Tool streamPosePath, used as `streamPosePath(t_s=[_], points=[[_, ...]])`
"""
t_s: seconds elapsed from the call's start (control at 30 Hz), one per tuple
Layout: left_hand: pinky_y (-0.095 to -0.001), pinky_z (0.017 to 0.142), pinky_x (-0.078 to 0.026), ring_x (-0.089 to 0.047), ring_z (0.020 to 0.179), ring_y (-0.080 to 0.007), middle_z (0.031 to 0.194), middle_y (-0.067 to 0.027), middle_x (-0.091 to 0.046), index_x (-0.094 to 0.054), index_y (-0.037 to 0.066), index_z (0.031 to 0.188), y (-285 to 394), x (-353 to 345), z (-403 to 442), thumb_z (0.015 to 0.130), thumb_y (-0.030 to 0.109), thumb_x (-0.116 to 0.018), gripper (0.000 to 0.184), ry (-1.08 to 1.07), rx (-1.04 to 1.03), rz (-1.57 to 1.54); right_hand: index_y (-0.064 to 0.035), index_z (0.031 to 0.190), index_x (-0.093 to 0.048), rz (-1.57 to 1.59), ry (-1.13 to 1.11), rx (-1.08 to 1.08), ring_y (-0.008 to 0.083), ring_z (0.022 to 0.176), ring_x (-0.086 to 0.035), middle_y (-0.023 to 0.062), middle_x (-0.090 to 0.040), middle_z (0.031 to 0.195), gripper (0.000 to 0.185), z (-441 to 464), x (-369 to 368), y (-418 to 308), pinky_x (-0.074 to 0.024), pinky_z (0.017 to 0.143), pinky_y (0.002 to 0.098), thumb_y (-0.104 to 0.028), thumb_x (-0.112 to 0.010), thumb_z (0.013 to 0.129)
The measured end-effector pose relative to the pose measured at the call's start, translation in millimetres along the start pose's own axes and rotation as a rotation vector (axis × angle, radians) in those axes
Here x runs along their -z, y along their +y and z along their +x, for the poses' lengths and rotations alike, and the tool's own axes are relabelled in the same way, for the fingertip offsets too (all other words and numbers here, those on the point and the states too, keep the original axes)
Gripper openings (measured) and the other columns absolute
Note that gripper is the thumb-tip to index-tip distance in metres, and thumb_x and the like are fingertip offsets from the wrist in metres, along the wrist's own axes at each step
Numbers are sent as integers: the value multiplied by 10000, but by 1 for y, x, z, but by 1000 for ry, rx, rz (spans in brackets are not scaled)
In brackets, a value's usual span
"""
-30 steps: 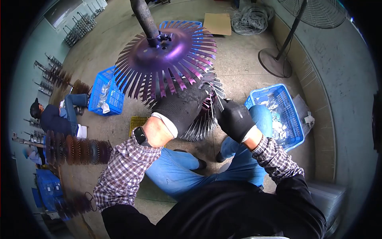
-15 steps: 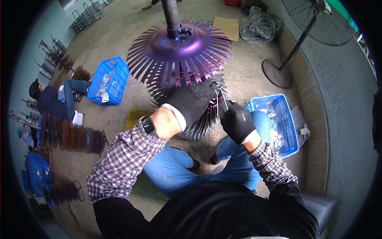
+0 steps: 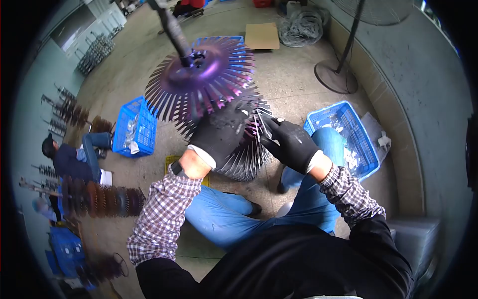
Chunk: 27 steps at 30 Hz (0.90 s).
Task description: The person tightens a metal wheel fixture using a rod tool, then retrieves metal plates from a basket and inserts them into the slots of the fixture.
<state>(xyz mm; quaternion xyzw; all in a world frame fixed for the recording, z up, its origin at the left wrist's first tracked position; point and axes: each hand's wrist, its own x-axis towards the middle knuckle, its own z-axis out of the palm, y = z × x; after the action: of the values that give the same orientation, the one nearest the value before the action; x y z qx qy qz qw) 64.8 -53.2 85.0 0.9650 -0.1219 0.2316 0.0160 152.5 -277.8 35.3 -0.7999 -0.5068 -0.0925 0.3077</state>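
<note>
A round rack with a purple metal disc [image 3: 196, 67] of notched radial fins hangs on an upright rod [image 3: 174, 32]. Below the disc, thin metal pieces [image 3: 239, 164] stand out densely all around the rack. My left hand [image 3: 219, 132], in a black glove, presses against the rack's side just under the disc, fingers bent in among the fins; what they grip is hidden. On the right side of the rack, my gloved right hand [image 3: 291, 144] pinches a thin metal strip [image 3: 263, 124] between thumb and fingers, its far end at the fins.
A blue basket [image 3: 368, 144] with small shiny pieces stands by my right knee; another blue basket [image 3: 142, 129] is at the left. Behind are cardboard [image 3: 262, 36], a wire heap [image 3: 301, 27] and a fan stand [image 3: 336, 77]. A seated person [image 3: 74, 157] and loaded racks [image 3: 107, 197] are at far left.
The view has turned, and the rack now appears further left and tilted. Both hands stay at its fins; the right hand's strip has come closer against the rack.
</note>
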Motion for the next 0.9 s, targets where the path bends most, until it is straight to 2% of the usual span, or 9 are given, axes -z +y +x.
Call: streamPosePath(t_s=[0.2,0.3,0.37,0.43,0.6,0.7,0.77,0.8,0.9], points=[[-486,1102,-481,-669,1183,-304,1395,-100,-695,-727,112,1374,3,3,1,987,129,-658,393,-50,64,-51,-55,1508,-606,162,62,-59,297,797,-674,162,-716,1031,516,-11,-12,3,-547,718,390,-196,-725,1026],[-521,1147,-436,-648,1246,-328,1422,-120,-693,-694,72,1422,-5,2,-5,998,149,-657,432,-104,-61,112,-72,1529,-601,278,91,-12,280,792,-676,151,-735,1079,523,-6,0,14,-551,713,381,-208,-722,1038],[-496,1139,-440,-643,1239,-339,1438,-150,-684,-688,36,1418,-27,-16,-19,1045,146,-609,397,-34,-117,-52,-90,1550,-596,328,110,-32,263,786,-678,140,-754,1127,531,-26,20,41,-554,707,372,-219,-719,1050],[-427,1051,-468,-654,1197,-328,1429,-150,-692,-703,35,1418,-5,1,-4,1062,108,-579,384,-78,90,-188,-110,1551,-621,380,314,-165,189,783,-673,108,-778,1205,506,-50,37,100,-552,694,330,-234,-711,1069],[-427,1124,-471,-656,1251,-311,1469,-175,-667,-596,-6,1513,6,1,-9,1107,72,-543,416,-42,292,-259,-110,1494,-684,285,361,-1083,127,733,-643,96,-819,1147,463,-189,71,282,-532,694,264,-297,-679,1070],[-425,1147,-468,-661,1270,-328,1478,-185,-659,-579,-10,1533,-39,-4,-61,1118,77,-528,427,-189,291,172,-98,1467,-690,-116,61,-1192,298,813,-749,150,-813,1113,545,-326,13,389,-598,776,412,-365,-735,994],[-425,1161,-467,-656,1303,-346,1509,-190,-642,-566,-14,1544,-9,9,-37,1127,77,-500,432,-166,449,-52,-95,1456,-679,-293,-289,-1187,405,969,-770,175,-798,1192,593,-384,-32,413,-606,865,479,-405,-750,955],[-425,1161,-467,-656,1303,-346,1509,-190,-642,-566,-14,1544,-9,9,-33,1127,77,-500,432,-172,456,-47,-100,1454,-664,-178,-309,-1273,426,1089,-749,181,-773,1269,610,-393,-50,403,-594,934,494,-417,-757,941],[-419,1182,-457,-637,1346,-351,1532,-188,-629,-565,-18,1540,-8,12,-31,1139,81,-467,425,-202,482,-101,-108,1455,-654,-200,-193,-1192,427,1125,-728,193,-758,1273,620,-386,-101,398,-579,974,501,-420,-768,931]])
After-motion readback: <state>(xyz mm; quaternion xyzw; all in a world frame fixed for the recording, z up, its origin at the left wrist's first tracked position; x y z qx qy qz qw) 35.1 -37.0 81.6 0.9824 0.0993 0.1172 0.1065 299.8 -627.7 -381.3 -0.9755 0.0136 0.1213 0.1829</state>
